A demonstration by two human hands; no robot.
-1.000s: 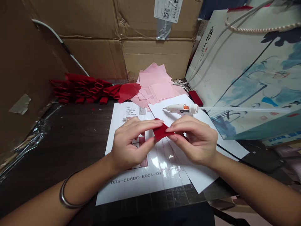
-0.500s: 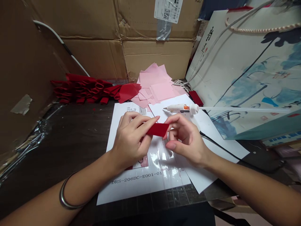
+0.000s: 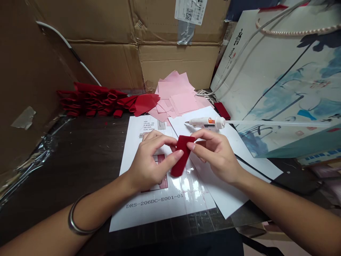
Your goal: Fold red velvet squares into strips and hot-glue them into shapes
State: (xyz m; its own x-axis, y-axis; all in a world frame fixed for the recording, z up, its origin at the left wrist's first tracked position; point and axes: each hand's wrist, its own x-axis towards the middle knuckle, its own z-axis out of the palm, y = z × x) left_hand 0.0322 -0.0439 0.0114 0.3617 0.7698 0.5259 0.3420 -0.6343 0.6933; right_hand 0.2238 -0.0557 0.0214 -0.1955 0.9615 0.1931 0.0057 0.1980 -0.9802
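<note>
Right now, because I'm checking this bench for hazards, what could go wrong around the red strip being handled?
The glue gun lies on white paper just beyond the right hand, its nozzle near the pink paper squares; if hot, it could scorch paper or burn a finger. A black cord crosses the paper and might snag the right hand. The red strip, pinched with the left hand, could slip.
</note>
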